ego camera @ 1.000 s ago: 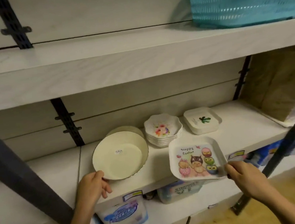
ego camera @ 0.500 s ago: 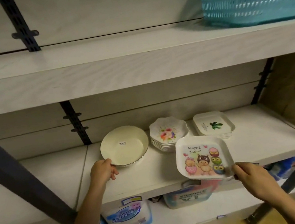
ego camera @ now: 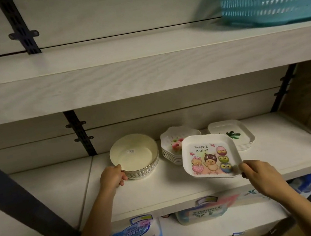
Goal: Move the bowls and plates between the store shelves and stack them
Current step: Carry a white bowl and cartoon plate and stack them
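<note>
Easter plate [ego camera: 209,156] hangs tilted over the front of the shelf [ego camera: 160,189], pinched at its near right corner by the right hand [ego camera: 258,175]. It reaches away and left from those fingers. Leaf plates [ego camera: 233,135], the likeliest matching stack, lie just behind it to the right, nearest that hand. The left hand [ego camera: 113,176] curls its fingers round the near rim of the cream bowls [ego camera: 134,156].

Dim white wood-grain shelves [ego camera: 144,69] on dark slotted uprights [ego camera: 80,136], pale panelled back wall [ego camera: 115,9].

"Happy Easter" on the square plate [ego camera: 210,156]; round bowl's [ego camera: 134,156] sticker illegible.
</note>
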Motion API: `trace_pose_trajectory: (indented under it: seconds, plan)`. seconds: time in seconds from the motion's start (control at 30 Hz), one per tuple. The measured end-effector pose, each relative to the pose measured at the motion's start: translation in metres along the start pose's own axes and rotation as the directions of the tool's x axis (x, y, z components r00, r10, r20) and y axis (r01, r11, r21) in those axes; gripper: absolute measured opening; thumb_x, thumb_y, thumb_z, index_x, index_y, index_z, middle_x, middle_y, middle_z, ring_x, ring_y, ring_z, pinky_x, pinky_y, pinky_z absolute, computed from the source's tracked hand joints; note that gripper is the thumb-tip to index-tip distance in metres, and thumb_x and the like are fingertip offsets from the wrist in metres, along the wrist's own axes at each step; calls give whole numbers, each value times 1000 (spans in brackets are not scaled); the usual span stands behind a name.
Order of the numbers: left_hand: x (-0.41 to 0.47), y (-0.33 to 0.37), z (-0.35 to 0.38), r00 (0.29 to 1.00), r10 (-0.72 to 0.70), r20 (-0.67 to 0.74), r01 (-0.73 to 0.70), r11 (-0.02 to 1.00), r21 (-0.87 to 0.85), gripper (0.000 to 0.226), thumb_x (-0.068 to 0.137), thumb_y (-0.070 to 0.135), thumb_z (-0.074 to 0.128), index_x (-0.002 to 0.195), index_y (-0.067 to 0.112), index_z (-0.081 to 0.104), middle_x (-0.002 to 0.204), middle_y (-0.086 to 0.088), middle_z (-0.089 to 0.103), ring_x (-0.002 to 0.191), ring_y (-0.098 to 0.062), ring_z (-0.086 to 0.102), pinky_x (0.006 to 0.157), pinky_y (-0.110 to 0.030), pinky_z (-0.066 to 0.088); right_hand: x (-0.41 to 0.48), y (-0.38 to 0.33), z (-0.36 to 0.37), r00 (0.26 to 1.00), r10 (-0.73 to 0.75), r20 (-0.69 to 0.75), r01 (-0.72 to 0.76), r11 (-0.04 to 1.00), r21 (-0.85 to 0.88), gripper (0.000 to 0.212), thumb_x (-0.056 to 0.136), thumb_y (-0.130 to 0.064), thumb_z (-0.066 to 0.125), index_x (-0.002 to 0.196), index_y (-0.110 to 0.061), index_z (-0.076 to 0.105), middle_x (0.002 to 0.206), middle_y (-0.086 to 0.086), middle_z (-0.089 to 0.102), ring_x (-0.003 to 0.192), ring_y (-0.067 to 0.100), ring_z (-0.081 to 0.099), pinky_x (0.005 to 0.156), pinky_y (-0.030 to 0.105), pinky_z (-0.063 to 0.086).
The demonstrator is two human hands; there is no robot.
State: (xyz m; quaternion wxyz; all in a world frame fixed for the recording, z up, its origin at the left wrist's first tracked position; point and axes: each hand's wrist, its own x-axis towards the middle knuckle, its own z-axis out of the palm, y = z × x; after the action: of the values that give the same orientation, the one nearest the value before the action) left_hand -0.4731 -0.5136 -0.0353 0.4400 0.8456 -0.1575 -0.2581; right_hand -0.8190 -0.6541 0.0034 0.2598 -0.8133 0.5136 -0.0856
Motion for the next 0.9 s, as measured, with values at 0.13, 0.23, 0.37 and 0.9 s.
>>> trace_pose_trajectory:
  seconds: [0.13, 0.23, 0.37, 0.9]
  plan:
    - [8, -6, -1, 998, 63, -4, -63, 998, 19, 50, 92, 21, 46, 45, 7, 53, 26, 2, 48, 38, -21, 41, 47, -25, 31, 8, -7, 2, 1000, 0, -21, 0, 1000, -6, 33, 95, -23, 38, 66, -25, 55, 78, 2, 65, 77, 25, 59, 70, 36, 46]
    - [12, -9, -5, 994, 112, 2, -112, 992, 50, 46, 89, 25, 56, 46, 7, 55, 27, 2, 47, 36, -20, 41, 48, -25, 34, 15, -10, 5, 999, 26, -29, -25, 1000, 11, 32, 95, -24, 39, 72, -21, 60, 81, 4, 66, 78, 24, 60, 73, 38, 50]
    - [12, -1, -10, 983, 182, -31, -175, 971, 162, 45, 88, 32, 55, 51, 8, 57, 39, -5, 53, 40, -21, 45, 56, -29, 43, 25, -16, 6, 998, 43, -34, -42, 999, 18, 32, 95, -25, 38, 69, -23, 57, 82, 3, 65, 79, 24, 60, 70, 36, 47]
    - [21, 42, 16, 908, 385, 167, -418, 864, 280, 42, 87, 33, 53, 48, 16, 54, 33, 2, 52, 44, -18, 49, 62, -31, 44, 92, 26, -23, 991, 106, -86, -106, 994, 10, 31, 95, -27, 38, 73, -22, 59, 87, 6, 65, 81, 28, 59, 71, 37, 47]
